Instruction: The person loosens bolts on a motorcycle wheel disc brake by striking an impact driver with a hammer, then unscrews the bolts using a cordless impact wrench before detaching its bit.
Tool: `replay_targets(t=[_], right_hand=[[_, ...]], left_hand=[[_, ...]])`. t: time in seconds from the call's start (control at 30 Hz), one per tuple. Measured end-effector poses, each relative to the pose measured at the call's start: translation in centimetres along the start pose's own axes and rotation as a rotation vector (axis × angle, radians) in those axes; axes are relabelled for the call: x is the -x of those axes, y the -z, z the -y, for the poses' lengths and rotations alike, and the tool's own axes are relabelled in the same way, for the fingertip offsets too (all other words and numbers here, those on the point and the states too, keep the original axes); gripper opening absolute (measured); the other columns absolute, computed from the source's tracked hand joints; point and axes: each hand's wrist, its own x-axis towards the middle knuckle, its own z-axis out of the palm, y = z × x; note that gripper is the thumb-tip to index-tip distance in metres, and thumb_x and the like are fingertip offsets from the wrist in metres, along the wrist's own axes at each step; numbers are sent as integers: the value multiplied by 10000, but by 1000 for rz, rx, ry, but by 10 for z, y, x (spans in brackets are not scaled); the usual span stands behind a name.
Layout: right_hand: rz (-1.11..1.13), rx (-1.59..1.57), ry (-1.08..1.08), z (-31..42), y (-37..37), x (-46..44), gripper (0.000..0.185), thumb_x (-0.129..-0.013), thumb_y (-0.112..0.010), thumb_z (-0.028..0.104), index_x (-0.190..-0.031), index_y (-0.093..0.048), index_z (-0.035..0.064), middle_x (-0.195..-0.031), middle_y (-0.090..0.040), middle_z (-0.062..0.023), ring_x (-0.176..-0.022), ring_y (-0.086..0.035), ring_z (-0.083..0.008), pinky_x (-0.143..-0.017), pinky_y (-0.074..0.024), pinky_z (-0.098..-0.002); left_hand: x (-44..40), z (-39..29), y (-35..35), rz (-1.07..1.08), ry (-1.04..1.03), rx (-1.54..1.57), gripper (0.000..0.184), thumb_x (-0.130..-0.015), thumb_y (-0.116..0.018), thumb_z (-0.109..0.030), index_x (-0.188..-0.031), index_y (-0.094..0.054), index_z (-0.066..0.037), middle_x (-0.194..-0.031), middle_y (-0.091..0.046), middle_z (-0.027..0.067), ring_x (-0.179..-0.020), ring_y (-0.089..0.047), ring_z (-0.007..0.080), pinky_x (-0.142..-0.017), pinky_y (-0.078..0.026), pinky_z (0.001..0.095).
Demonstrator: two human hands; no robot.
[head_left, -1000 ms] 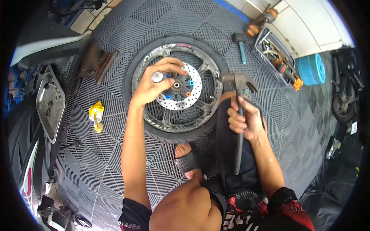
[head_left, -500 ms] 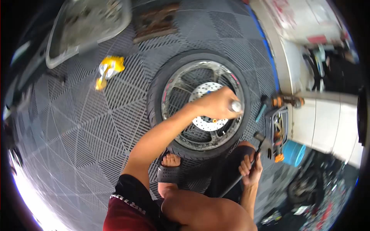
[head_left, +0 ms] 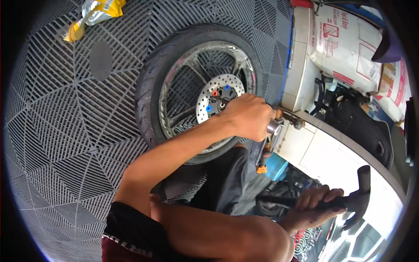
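Observation:
My left hand [head_left: 249,114] is closed around a metal rod-like tool [head_left: 274,127], whose round end sticks out of the fist. It is over the wheel's hub, and a thin tip seems to reach toward the centre of the drilled brake disc [head_left: 204,101]. The wheel's black tyre [head_left: 150,98] lies on the floor mat. To the lower right, my right hand [head_left: 315,207] grips a dark claw hammer [head_left: 362,192] by its handle, with the head out to the right, apart from the wheel.
A yellow and silver packet [head_left: 98,12] lies at the top left on the grey mat [head_left: 56,113]. Orange-handled tools [head_left: 262,168] and a blue roll [head_left: 276,166] are beyond the wheel. White printed sacks [head_left: 345,43] stand at the upper right. My bent knee [head_left: 257,240] is in front.
The view has swung round, so the wheel appears further left and tilted. My right hand has raised the hammer out to the right. My left hand still grips the metal tool.

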Motion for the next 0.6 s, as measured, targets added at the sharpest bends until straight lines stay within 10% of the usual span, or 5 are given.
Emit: replay_targets(t=[0.13, 0.23, 0.4, 0.53, 0.6], right_hand=[[181, 792, -367, -58, -7, 39, 367, -1063, -500, 344, -884, -574, 33, -689, -524, 1, -592, -468, -103, -527, -374, -263], [185, 1053, -86, -35, 9, 29, 365, -1067, -471, 373, -916, -568, 56, -684, -496, -7, -564, -429, -86, -496, -344, -261], [-498, -30, 76, -4, -16, 3, 437, -1070, -407, 521, -889, -503, 135, -538, -350, 43, -438, -339, -34, -367, -233, -211], [92, 910, -356, -71, -4, 40, 572, -1098, -359, 450, -691, -459, 61, -579, -425, -13, -498, -363, -141, -507, -310, -308], [256, 1292, 93, -52, 40, 15, 549, -1100, -367, 388, -688, -452, 36, -601, -449, -51, -510, -386, -172, -544, -348, -359]], left_hand=[[-2, 1, -5, 26, 17, -42, 173, -643, -721, -249, -727, -717, -97, -694, -690, 160, -720, -697, 369, -700, -547, 471], [1, -3, 3, -29, 19, 27, 172, -654, -720, -248, -731, -717, -94, -694, -688, 160, -721, -698, 369, -702, -549, 471], [1, -2, 2, -35, -3, 57, 199, -672, -722, -264, -750, -726, -81, -697, -684, 174, -728, -694, 384, -705, -547, 489], [-1, -4, 5, 11, 5, 56, 208, -677, -721, -273, -754, -733, -80, -681, -676, 184, -720, -689, 389, -691, -547, 481], [-4, -3, 14, -10, 2, 34, 207, -679, -722, -270, -760, -739, -80, -676, -675, 183, -725, -690, 389, -696, -549, 479]])
